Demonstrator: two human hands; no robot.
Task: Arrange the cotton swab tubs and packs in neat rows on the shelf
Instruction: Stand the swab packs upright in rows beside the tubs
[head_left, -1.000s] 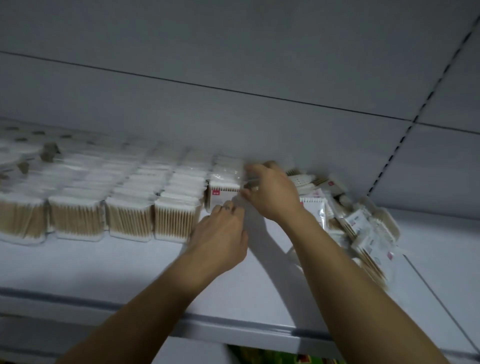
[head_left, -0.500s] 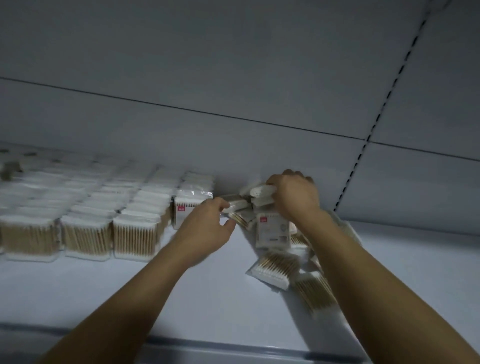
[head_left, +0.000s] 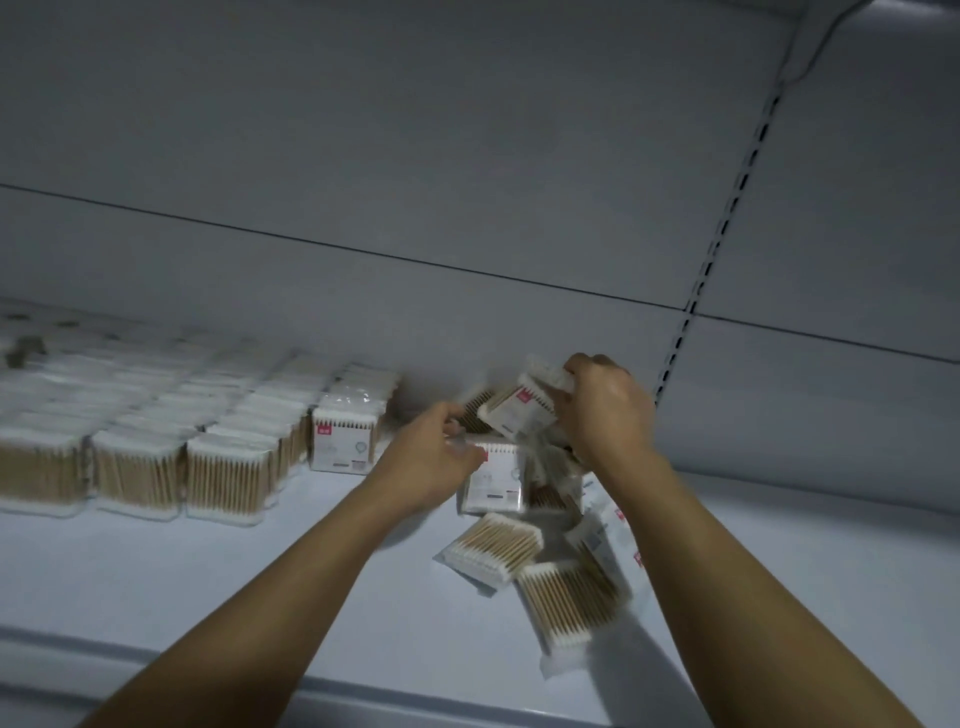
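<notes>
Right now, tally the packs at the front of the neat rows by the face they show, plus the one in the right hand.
Front packs showing bare swab sticks: 3
Front pack showing a red label: 1
Held pack in the right hand: 1
Total: 5
The loose heap is too jumbled to count.

On the shelf (head_left: 208, 597), tubs (head_left: 135, 467) stand in rows across the left half, running back to the rear panel (head_left: 467, 156). Just right of them stands an upright pack (head_left: 343, 441). Further right lies a heap of packs (head_left: 493, 548), spilling toward the near edge. The left hand (head_left: 431, 457) sits between the two; the right hand (head_left: 608, 410) grips a single pack (head_left: 522, 413) above the heap's far side.
</notes>
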